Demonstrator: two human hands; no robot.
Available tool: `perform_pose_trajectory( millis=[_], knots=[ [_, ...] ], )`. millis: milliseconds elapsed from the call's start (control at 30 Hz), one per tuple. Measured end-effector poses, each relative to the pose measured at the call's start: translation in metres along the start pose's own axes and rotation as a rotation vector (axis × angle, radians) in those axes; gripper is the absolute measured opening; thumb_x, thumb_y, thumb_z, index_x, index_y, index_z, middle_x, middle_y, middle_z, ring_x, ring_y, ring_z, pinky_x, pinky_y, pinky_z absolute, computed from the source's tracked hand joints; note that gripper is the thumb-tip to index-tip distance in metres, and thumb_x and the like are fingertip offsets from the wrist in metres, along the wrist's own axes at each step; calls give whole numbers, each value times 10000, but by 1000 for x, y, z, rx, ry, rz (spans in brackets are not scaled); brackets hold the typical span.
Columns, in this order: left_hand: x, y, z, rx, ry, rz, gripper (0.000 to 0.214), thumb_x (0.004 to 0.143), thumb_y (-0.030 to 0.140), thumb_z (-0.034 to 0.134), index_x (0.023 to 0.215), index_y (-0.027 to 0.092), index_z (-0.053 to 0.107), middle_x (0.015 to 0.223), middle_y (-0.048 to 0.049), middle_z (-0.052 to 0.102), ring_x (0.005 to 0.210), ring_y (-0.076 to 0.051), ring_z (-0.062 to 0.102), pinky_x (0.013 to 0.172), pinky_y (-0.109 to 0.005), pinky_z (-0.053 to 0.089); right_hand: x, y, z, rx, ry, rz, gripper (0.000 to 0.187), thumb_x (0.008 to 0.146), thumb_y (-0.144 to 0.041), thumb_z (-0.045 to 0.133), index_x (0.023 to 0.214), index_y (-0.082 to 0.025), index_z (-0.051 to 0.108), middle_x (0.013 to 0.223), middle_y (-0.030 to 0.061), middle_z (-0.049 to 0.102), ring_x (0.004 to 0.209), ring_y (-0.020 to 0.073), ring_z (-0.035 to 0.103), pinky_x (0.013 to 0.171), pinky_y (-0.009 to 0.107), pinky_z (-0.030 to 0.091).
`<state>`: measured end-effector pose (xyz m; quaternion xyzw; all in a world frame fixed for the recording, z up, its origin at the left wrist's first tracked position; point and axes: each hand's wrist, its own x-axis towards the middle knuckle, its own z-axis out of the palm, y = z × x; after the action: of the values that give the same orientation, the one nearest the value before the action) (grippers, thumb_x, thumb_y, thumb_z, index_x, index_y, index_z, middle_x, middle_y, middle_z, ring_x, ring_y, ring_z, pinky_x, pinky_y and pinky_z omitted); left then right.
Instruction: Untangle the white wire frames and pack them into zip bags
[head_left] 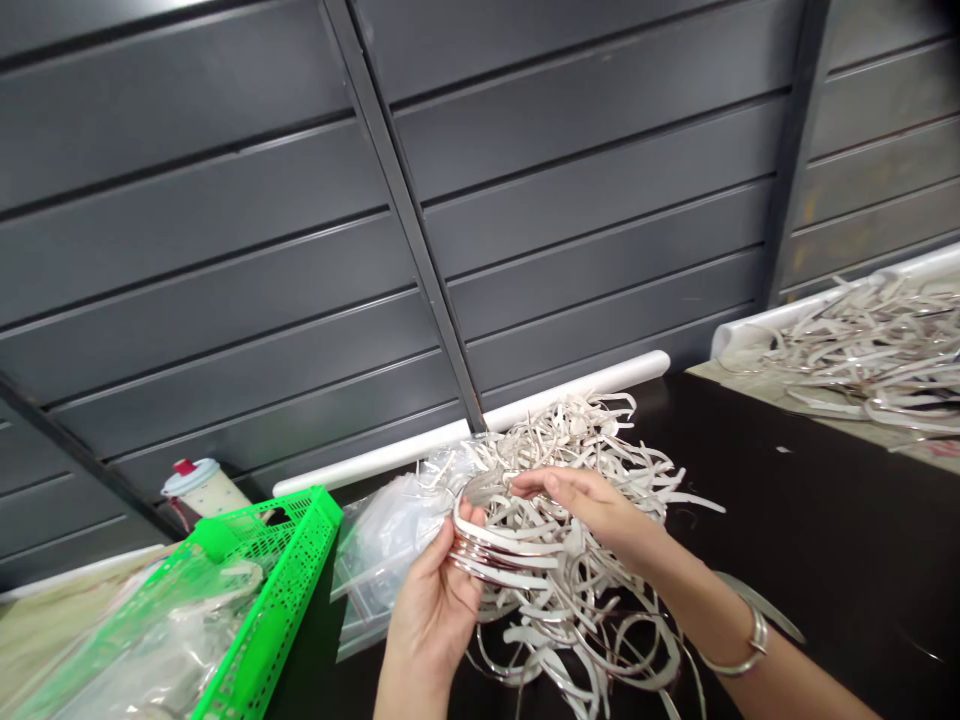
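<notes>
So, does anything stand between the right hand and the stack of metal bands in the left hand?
Only a few loose strips from the tangled pile lie between the right hand and the stack of metal bands held by the left hand. Nothing else visible blocks the way.

The green plastic basket (pixel 296 580) runs off the bottom edge, its contents too blurred to tell. The tangle of white strips (pixel 577 640) is also cut off below, and the farther heap of strips (pixel 862 350) by the right edge.
</notes>
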<state>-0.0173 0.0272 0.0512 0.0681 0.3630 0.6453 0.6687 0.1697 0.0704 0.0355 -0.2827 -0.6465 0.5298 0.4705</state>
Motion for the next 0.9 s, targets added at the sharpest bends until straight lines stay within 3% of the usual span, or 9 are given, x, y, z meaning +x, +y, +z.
perform_pose_trajectory(
  millis=[67,133,267,400,500,600,733,800,900],
  knots=[
    [4,4,-1,-84,15,-8,370,923,0,364,1200,100,589,770,-87,756,711,-146,724,661,-198,586,0,-2,-2,26,9,18,468,891,-539,476,1051,-148,677,1027,118,687,1003,232,612,951,437,418],
    [9,8,-7,-115,-59,-33,434,930,-3,346,1319,122,493,789,-82,759,747,-145,723,701,-195,583,0,-2,-1,55,-19,37,457,903,-525,465,1032,-147,686,977,107,701,952,224,632,925,429,438],
    [19,11,-23,-101,-254,-66,484,922,-13,368,1361,172,450,866,-80,759,842,-143,711,824,-201,548,-3,-1,3,80,-118,12,383,897,-480,512,1001,-172,712,977,84,705,923,206,641,878,387,471],
    [18,11,-19,-138,-169,-48,479,926,-12,344,1366,150,441,820,-78,762,811,-132,715,790,-175,549,-4,-2,3,73,-185,-16,325,879,-424,561,1028,-179,713,957,73,711,906,198,644,839,361,490],
    [11,10,-7,-150,-46,-20,430,928,-8,327,1280,117,540,784,-85,759,754,-132,721,719,-167,564,-3,-1,3,77,-191,-3,317,874,-406,565,1020,-167,713,908,68,717,877,191,648,816,351,496],
    [2,5,-1,-96,49,65,352,891,-27,388,1012,110,690,755,-74,756,737,-136,722,697,-186,575,-1,0,3,40,-171,10,291,866,-377,572,1005,-160,708,934,73,712,873,188,646,808,353,496],
    [-11,-6,-3,194,-141,310,71,744,85,680,793,113,724,776,-86,751,780,-204,713,748,-269,575,-1,-1,10,-147,21,-102,190,848,-299,589,946,-179,698,948,73,687,902,198,620,832,380,476],
    [-18,-12,-4,341,-248,411,160,676,185,769,810,108,726,798,-100,749,791,-231,705,775,-304,562,-3,-2,16,-256,97,-208,134,839,-283,604,884,-189,689,890,63,666,877,202,604,813,382,467],
    [-24,-17,-2,440,-275,439,247,639,244,800,834,113,722,826,-108,746,840,-268,694,806,-354,542,-10,-4,26,-325,106,-310,88,806,-279,657,842,-199,650,831,39,636,803,189,584,736,345,460]
  ],
)
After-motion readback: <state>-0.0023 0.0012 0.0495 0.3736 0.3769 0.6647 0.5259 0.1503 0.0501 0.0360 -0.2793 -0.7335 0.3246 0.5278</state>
